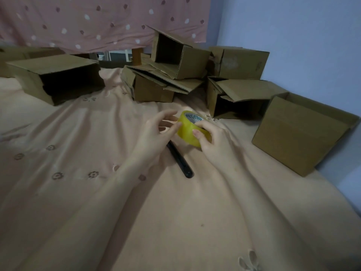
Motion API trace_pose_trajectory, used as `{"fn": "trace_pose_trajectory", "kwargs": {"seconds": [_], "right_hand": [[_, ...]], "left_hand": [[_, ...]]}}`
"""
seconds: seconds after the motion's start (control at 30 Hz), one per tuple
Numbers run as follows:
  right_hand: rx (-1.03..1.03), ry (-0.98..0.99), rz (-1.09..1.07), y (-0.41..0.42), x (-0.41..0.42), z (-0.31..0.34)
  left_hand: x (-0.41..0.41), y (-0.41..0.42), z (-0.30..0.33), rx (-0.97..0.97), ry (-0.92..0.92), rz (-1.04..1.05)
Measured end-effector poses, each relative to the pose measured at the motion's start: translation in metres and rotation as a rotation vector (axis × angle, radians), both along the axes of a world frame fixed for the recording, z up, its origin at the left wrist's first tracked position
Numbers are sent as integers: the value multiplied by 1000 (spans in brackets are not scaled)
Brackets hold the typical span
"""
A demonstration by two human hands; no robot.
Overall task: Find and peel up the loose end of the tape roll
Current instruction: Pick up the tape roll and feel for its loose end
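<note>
A yellow tape roll (187, 130) with a white printed core is held above the bedsheet, between both hands. My right hand (213, 142) grips its near right side, thumb lying across the outer band. My left hand (156, 133) rests on the roll's left side, its fingertips touching the outer band. No lifted tape end shows; the roll's far and under sides are hidden.
A black pen-like tool (180, 163) lies on the peach sheet (97, 192) just under the hands. Several cardboard boxes ring the back: one at far left (56, 77), a pile in the middle (166, 75), one at right (298, 132). A blue wall (312, 36) bounds the right.
</note>
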State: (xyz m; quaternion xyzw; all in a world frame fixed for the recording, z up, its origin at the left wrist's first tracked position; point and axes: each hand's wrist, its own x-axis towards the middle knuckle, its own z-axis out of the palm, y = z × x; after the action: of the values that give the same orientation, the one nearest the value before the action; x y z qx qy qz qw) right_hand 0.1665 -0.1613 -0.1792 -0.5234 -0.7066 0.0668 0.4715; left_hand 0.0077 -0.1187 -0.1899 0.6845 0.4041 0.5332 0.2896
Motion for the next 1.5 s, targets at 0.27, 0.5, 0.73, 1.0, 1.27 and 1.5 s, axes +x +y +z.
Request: {"fn": "trace_pose_trajectory", "kwargs": {"seconds": [0.27,0.5,0.73,1.0,1.27,1.5], "right_hand": [[-28,92,42,1,0,-1],[-90,13,12,1,-7,-2],[-97,-37,75,-1,-2,-1],[-73,-58,-25,-7,3,3],[-55,-25,-59,-11,0,5],[-28,-11,-112,-13,-5,5]], "left_hand": [[-1,-4,3,47,-63,42],[5,-8,2,219,144,104],[-3,1,-3,127,341,16],[-1,0,1,356,454,-57],[5,-4,6,492,482,-15],[8,-11,9,597,535,86]]}}
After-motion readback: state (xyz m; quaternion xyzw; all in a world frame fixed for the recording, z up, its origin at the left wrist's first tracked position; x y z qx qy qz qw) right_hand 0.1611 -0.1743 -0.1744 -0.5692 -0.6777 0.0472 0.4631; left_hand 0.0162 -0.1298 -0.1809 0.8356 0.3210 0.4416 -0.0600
